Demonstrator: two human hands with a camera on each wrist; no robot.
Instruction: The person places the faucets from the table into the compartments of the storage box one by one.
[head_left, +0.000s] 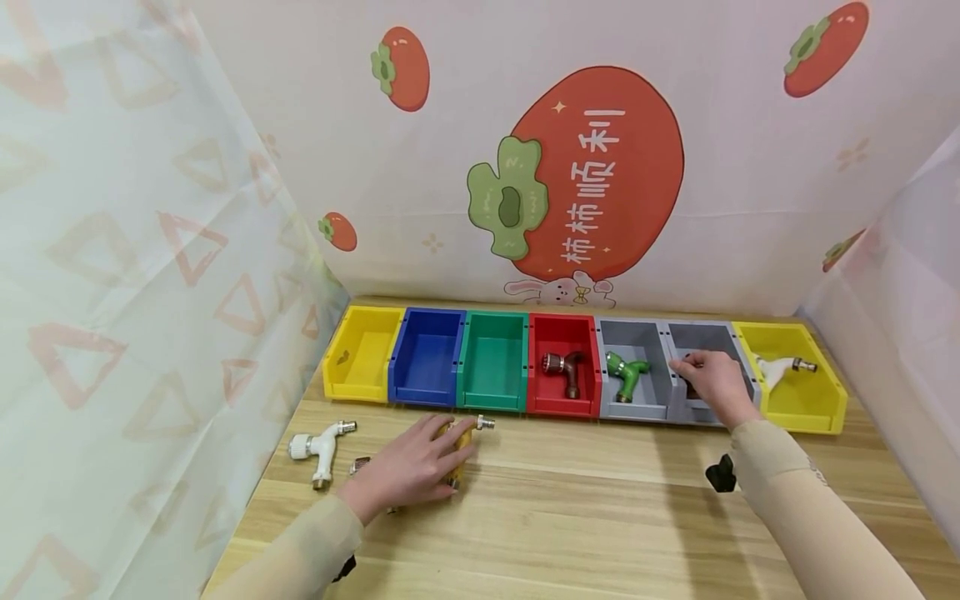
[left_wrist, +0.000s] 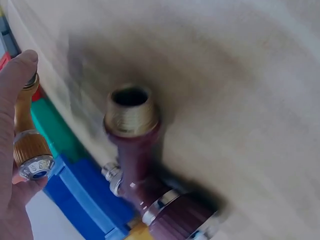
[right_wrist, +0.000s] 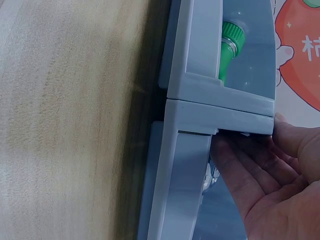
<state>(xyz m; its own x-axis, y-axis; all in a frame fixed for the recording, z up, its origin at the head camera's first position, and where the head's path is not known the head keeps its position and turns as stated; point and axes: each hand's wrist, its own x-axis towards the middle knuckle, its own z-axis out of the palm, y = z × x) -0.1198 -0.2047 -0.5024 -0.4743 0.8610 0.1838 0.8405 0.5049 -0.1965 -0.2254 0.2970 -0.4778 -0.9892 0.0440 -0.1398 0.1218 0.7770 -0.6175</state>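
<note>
My left hand [head_left: 420, 462] holds a golden-yellow tap [left_wrist: 25, 120] just above the wooden table, in front of the green bin [head_left: 492, 362]. Its silver nozzle sticks out beyond the fingers. Under the left wrist lies a maroon tap [left_wrist: 137, 160], mostly hidden by the hand in the head view. My right hand [head_left: 716, 383] reaches into the right grey bin [head_left: 701, 335], with its fingers straddling the wall beside the left grey bin [head_left: 633, 333]. Close under those fingers a silvery part [right_wrist: 210, 175] shows in the bin; the fingertips are hidden.
A white tap [head_left: 322, 454] lies on the table [head_left: 570, 500] at the left. A maroon tap [head_left: 566, 371] lies in the red bin [head_left: 562, 325], a green tap [head_left: 627, 373] in the left grey bin, a white tap [head_left: 776, 368] in the right yellow bin [head_left: 802, 417]. Blue [head_left: 427, 358] and yellow [head_left: 367, 358] bins stand left.
</note>
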